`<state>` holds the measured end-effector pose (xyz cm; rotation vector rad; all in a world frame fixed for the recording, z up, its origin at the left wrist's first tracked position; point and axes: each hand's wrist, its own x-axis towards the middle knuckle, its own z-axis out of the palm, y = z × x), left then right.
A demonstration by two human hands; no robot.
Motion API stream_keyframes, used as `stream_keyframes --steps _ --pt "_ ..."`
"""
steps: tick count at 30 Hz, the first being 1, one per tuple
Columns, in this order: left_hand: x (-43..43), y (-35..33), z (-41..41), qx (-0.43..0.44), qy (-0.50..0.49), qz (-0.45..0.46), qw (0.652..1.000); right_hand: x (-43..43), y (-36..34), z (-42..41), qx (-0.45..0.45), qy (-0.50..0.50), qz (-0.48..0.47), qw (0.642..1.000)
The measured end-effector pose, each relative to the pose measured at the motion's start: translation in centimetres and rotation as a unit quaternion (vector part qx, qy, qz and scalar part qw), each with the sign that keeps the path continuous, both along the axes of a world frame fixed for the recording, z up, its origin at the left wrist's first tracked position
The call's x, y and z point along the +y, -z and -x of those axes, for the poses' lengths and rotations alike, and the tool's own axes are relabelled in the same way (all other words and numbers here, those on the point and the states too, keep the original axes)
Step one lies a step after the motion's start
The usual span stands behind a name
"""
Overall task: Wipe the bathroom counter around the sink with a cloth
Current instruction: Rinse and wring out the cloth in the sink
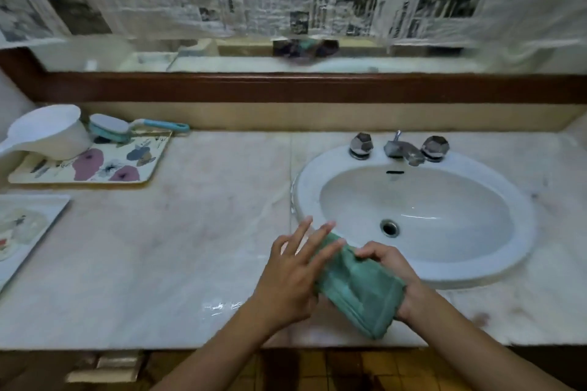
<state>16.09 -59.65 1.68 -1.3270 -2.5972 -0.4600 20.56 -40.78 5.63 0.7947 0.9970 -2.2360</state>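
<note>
One green cloth (360, 290), folded, held just above the marble counter (190, 232) at the front-left rim of the one white sink (422, 276). Two hands: right hand (392, 267) gripping the cloth's right side, left hand (290, 276) open, fingers spread, flat on the cloth's left side. Two faucet knobs, one spout (401, 149). Far left: one floral tray (95, 165) with one white scoop (47, 133) and one teal brush (127, 127)

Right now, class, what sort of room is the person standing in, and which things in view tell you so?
Most likely a bathroom: a white oval sink set into a marble counter, a chrome faucet with two knobs, and a mirror above.
</note>
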Motion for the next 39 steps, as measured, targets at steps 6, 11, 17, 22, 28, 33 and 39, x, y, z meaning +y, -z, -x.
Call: stream_keyframes --steps 6,11,17,22,28,33,39 --pt "10.2 -3.8 3.7 0.067 0.095 0.058 0.992 8.6 -4.3 1.7 0.050 -0.141 -0.042 0.988" --pt "17.5 -8.1 7.0 0.154 0.148 0.108 0.971 16.5 -5.3 2.9 0.056 -0.254 -0.049 0.964" --pt "24.1 -12.2 7.6 0.132 0.076 0.239 0.959 22.9 -5.7 4.4 0.096 -0.360 -0.043 0.927" --pt "28.1 -11.6 7.6 -0.174 -0.071 0.215 0.958 24.0 -6.3 6.8 0.241 -0.358 -0.592 0.681" --pt "28.7 -9.3 7.2 -0.641 -0.134 -0.050 0.754 25.0 -4.7 8.7 0.400 -0.305 -0.809 0.304" --pt "29.5 -8.8 7.6 -0.797 -0.078 -0.111 0.588 26.5 -3.5 10.7 0.464 -0.264 -0.805 0.258" --pt "29.8 -9.2 8.7 -0.605 -0.105 -0.017 0.789 27.1 -2.5 10.7 0.451 -0.264 -0.791 0.317"
